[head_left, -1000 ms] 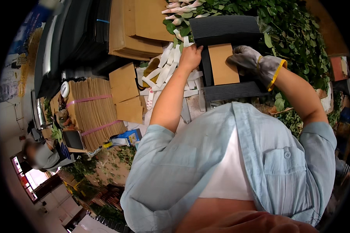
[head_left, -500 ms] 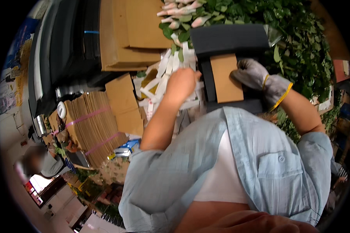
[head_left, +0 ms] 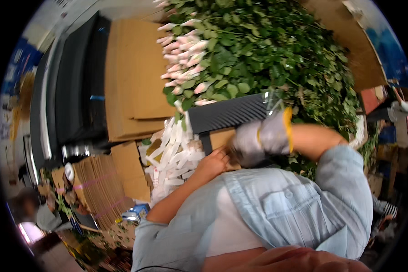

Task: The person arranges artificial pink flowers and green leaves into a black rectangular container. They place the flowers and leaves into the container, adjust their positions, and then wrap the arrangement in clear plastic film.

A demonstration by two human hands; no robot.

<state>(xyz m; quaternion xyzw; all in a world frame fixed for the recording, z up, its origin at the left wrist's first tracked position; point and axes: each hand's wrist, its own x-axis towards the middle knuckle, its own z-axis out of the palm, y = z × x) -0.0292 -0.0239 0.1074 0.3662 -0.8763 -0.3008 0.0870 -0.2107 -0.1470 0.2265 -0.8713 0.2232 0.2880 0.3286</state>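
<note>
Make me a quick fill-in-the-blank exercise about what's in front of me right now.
1. The right hand wears a grey glove trimmed in ____.
2. Without a glove, the left hand is ____.
3. In the picture, the ribbed dark sheet appears ____ (above/below) the cardboard piece.
4. The pale flower buds lie ____ (left/right) of most green foliage.

Missing words: yellow; bare; above; left.

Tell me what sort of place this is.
Probably a flower-packing workroom: heaped leafy stems with pinkish-white, bud-like tips, large cardboard sheets beside them, and a strapped cardboard bundle.
</note>
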